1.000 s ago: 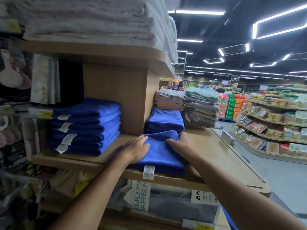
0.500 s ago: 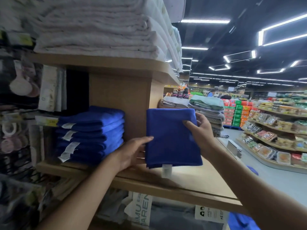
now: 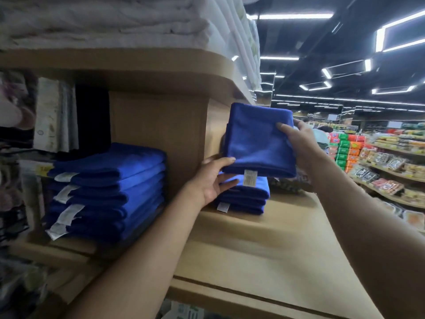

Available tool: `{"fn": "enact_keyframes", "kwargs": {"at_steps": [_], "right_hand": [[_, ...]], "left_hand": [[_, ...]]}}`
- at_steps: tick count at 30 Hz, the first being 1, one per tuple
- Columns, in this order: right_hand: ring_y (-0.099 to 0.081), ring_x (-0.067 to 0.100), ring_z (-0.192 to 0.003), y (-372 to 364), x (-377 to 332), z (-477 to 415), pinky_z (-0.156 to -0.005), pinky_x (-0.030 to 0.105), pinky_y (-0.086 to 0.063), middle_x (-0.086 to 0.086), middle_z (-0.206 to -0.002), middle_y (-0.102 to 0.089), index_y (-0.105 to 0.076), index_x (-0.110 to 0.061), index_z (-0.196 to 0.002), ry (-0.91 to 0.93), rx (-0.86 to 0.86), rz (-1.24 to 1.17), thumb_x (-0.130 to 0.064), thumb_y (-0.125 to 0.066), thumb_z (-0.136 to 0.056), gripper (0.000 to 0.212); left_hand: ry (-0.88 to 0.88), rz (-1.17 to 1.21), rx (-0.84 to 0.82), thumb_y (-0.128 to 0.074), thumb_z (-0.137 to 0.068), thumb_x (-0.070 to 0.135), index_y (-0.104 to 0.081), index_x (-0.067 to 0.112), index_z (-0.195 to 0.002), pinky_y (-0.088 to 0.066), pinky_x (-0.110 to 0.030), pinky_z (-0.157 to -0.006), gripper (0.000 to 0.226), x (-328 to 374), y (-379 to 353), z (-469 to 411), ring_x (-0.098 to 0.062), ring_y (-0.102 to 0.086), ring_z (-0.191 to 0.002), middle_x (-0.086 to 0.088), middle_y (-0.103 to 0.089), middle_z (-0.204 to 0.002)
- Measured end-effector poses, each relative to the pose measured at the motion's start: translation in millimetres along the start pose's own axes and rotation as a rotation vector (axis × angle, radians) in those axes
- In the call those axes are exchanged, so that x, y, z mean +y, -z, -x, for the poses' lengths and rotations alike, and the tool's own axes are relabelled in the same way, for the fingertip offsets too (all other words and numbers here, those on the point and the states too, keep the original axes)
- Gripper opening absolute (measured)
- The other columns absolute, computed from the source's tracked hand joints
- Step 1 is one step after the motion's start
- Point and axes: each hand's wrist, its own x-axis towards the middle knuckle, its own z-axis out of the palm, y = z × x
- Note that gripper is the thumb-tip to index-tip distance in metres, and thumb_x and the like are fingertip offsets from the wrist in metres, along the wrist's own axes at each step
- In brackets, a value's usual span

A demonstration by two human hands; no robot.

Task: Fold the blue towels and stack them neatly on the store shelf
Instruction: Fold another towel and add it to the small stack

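1. We hold the folded blue towel (image 3: 258, 141) upright in the air, just above the small blue stack (image 3: 243, 196) on the wooden shelf (image 3: 264, 245).
2. Right hand (image 3: 301, 143) grips the towel's right edge, thumb across the front. Left hand (image 3: 212, 178) supports the lower left corner with fingers half open — thumb on the cloth.
3. To do this well, we judge: tip it flat, tag (image 3: 250, 177) toward us, and square its edges with the stack below.
4. Room: the shelf front is bare and wide. The wooden divider (image 3: 158, 143) stands close on the left; a taller blue stack (image 3: 108, 192) sits beyond it — well apart.
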Motion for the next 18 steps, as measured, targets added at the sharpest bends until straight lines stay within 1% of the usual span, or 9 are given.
{"fn": "enact_keyframes", "kwargs": {"at_steps": [2,4,5,7,9,12,15,16,18], "right_hand": [[-0.072,0.019,-0.084,-2.5,12.3,-15.6,-0.065,0.028,-0.058,0.009,-0.109,-0.073,-0.058,-0.012,-0.134,-0.018,-0.008,-0.057,-0.021,-0.073,-0.091,0.047],[-0.072,0.016,-0.08,-6.8,29.1,-27.5,-0.063,0.028,-0.058,0.009,-0.107,-0.074,-0.06,-0.012,-0.132,-0.049,-0.004,-0.086,-0.022,-0.073,-0.091,0.044],[-0.072,0.013,-0.075,-9.6,38.1,-32.8,-0.06,0.026,-0.058,0.008,-0.105,-0.074,-0.062,-0.012,-0.129,-0.065,0.0,-0.095,-0.022,-0.074,-0.091,0.041],[-0.07,0.009,-0.063,-16.3,56.1,-41.9,-0.052,0.021,-0.054,0.005,-0.096,-0.074,-0.065,-0.008,-0.123,-0.11,0.02,-0.092,-0.021,-0.073,-0.092,0.035],[-0.067,0.008,-0.059,-19.9,73.8,-48.9,-0.046,0.02,-0.051,0.004,-0.095,-0.073,-0.066,-0.005,-0.118,-0.191,0.032,-0.033,-0.022,-0.074,-0.092,0.032],[-0.067,0.015,-0.073,-21.3,95.3,-53.2,-0.05,0.024,-0.051,0.008,-0.105,-0.071,-0.062,-0.001,-0.123,-0.342,0.004,0.088,-0.025,-0.078,-0.088,0.046],[-0.066,0.017,-0.072,-22.1,106.4,-50.3,-0.04,0.02,-0.048,0.008,-0.098,-0.069,-0.057,0.002,-0.129,-0.362,-0.057,0.214,-0.02,-0.076,-0.087,0.051],[-0.065,0.017,-0.071,-21.6,107.4,-49.3,-0.04,0.019,-0.047,0.008,-0.097,-0.067,-0.056,0.001,-0.129,-0.352,-0.067,0.267,-0.019,-0.075,-0.087,0.051],[-0.062,0.018,-0.068,-19.1,105.1,-49.0,-0.043,0.019,-0.046,0.009,-0.096,-0.066,-0.059,-0.004,-0.122,-0.356,-0.093,0.335,-0.02,-0.074,-0.085,0.043]], "left_hand": [[-0.029,0.07,0.048,-0.072,-0.089,0.009,-0.063,0.017,-0.105,-0.062,-0.038,-0.068,0.02,-5.9,-5.7,-14.0,-0.02,-0.07,-0.07,-0.008,-0.068,-0.099],[-0.053,0.127,0.112,-0.07,-0.091,0.007,-0.064,0.016,-0.097,-0.061,-0.034,-0.065,0.012,-10.5,-7.1,-26.2,-0.02,-0.068,-0.067,-0.007,-0.067,-0.089],[-0.064,0.154,0.152,-0.069,-0.091,0.007,-0.064,0.015,-0.095,-0.061,-0.032,-0.066,0.01,-11.5,-6.6,-31.8,-0.02,-0.068,-0.068,-0.007,-0.067,-0.087],[-0.086,0.174,0.227,-0.066,-0.093,0.007,-0.065,0.014,-0.1,-0.061,-0.031,-0.066,0.01,-12.2,-6.6,-41.7,-0.022,-0.067,-0.076,-0.01,-0.068,-0.093],[-0.089,0.165,0.287,-0.063,-0.096,0.008,-0.066,0.014,-0.107,-0.059,-0.03,-0.06,0.013,-14.9,-9.6,-48.3,-0.023,-0.065,-0.078,-0.011,-0.068,-0.098],[-0.022,0.184,0.374,-0.06,-0.098,0.009,-0.065,0.017,-0.096,-0.055,-0.029,-0.05,0.009,-22.7,-10.3,-54.0,-0.023,-0.064,-0.073,-0.009,-0.066,-0.089],[0.078,0.205,0.414,-0.055,-0.1,0.008,-0.059,0.012,-0.105,-0.052,-0.036,-0.054,0.007,-29.8,-8.5,-52.9,-0.024,-0.062,-0.074,-0.012,-0.063,-0.09],[0.098,0.213,0.417,-0.053,-0.101,0.007,-0.057,0.01,-0.104,-0.051,-0.036,-0.054,0.006,-32.0,-7.9,-51.9,-0.025,-0.061,-0.073,-0.012,-0.062,-0.089],[0.135,0.255,0.429,-0.053,-0.102,0.009,-0.055,0.009,-0.093,-0.052,-0.035,-0.053,0.009,-33.6,-8.0,-46.7,-0.025,-0.06,-0.071,-0.013,-0.06,-0.086]]}}
